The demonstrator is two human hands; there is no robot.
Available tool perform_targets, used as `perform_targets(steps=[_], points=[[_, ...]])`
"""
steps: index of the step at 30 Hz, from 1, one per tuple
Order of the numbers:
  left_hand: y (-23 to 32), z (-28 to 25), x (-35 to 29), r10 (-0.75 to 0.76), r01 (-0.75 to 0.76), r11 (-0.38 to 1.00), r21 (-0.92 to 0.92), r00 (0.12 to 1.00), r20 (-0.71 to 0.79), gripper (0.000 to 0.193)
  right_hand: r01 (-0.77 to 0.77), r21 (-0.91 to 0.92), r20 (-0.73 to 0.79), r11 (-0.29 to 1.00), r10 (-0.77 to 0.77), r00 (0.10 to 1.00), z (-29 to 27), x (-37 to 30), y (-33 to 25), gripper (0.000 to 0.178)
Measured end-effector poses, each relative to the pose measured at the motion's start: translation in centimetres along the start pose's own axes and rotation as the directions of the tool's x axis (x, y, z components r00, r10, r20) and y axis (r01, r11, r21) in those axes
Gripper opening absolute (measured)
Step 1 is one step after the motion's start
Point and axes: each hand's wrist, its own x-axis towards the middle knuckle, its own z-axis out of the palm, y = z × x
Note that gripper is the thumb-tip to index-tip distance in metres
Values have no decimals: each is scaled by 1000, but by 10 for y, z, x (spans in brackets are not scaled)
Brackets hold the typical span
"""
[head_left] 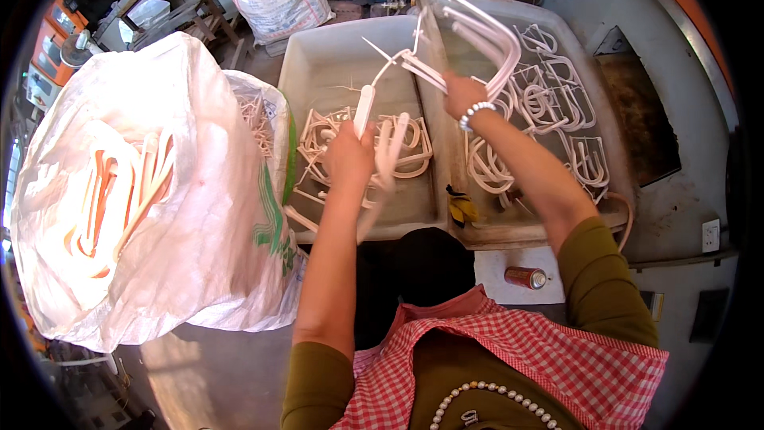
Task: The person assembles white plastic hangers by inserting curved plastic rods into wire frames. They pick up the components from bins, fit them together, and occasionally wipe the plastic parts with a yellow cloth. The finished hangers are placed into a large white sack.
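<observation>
My right hand (463, 97) is closed around a cluster of pale moulded plastic pieces (503, 48), long U-shaped bars that curve up above it. A thin branching plastic runner (398, 57) stretches from there toward my left hand. My left hand (348, 161) grips a pale plastic bar (364, 110), and another long piece (391, 147) beside it is blurred. Under my left hand, the left tray (358, 36) holds a heap of curved plastic pieces (415, 161). More bent pieces on runners (545, 103) lie in the right tray (614, 183), past my right hand.
At left stands a big white woven sack (215, 263) with curved plastic bars (127, 191) in its mouth. Behind it, another sack holds thin plastic scraps (255, 123). A yellow and dark scrap (461, 209) lies in the right tray. Near me, a red can (525, 277) rests on its side.
</observation>
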Motion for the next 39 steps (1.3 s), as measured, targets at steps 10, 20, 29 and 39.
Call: perform_targets(steps=[10, 20, 29, 39], points=[[-97, 1, 12, -358, 310, 914, -262, 920, -161, 39, -433, 898, 389, -79, -315, 866, -46, -28, -57, 26], [-41, 3, 6, -227, 180, 939, -293, 964, -135, 39, -498, 750, 358, 436, 365, 859, -6, 48, -20, 13], [-27, -3, -6, -136, 306, 175, -936, 949, 285, 30, -359, 904, 384, 232, -73, 920, -42, -37, -72, 19], [-4, 3, -27, 123, 436, 44, -899, 891, 437, 35, -378, 925, 350, -23, -328, 877, -30, -91, -93, 38]])
